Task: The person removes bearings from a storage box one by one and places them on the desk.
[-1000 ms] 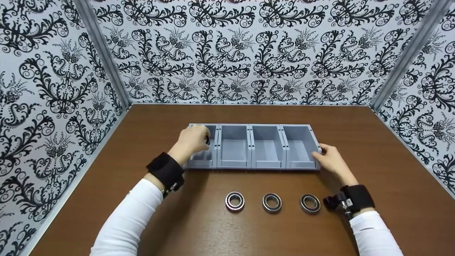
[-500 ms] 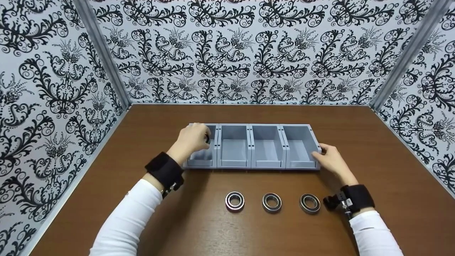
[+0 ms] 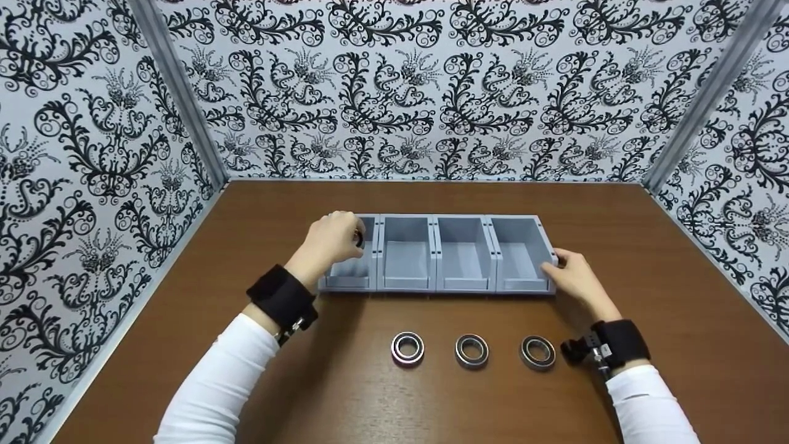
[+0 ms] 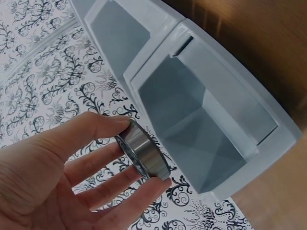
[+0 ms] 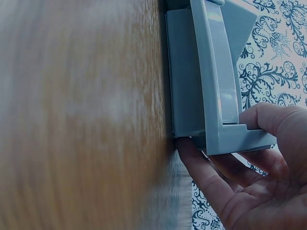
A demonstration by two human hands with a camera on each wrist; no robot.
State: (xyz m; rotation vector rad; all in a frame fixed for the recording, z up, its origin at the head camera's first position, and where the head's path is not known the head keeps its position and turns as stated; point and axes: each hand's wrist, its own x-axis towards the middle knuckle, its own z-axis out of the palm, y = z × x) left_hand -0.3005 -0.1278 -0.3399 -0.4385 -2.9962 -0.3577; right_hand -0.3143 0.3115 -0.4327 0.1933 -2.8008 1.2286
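Note:
My left hand [image 3: 333,237] is above the leftmost compartment of a grey bin row [image 3: 404,285]. In the left wrist view its thumb and fingers pinch a metal ball bearing [image 4: 149,152] by the rim, tilted, just outside the compartment's opening. From the head view most of that bearing is hidden by the hand. At the row's right end my right hand [image 3: 574,275] grips the side wall of the last bin [image 5: 230,139], thumb on the inner side and fingers on the outside. The other compartments look bare inside.
Three more bearings lie flat in a line on the brown table [image 3: 345,394] in front of the bins: a left one [image 3: 407,337], a middle one [image 3: 471,338] and a right one [image 3: 537,340]. Patterned panels [image 3: 400,92] stand behind and at both sides.
My left hand has risen slightly and drawn a little to the left, still pinching the bearing. The right hand, the bins and the bearings on the table stay where they were.

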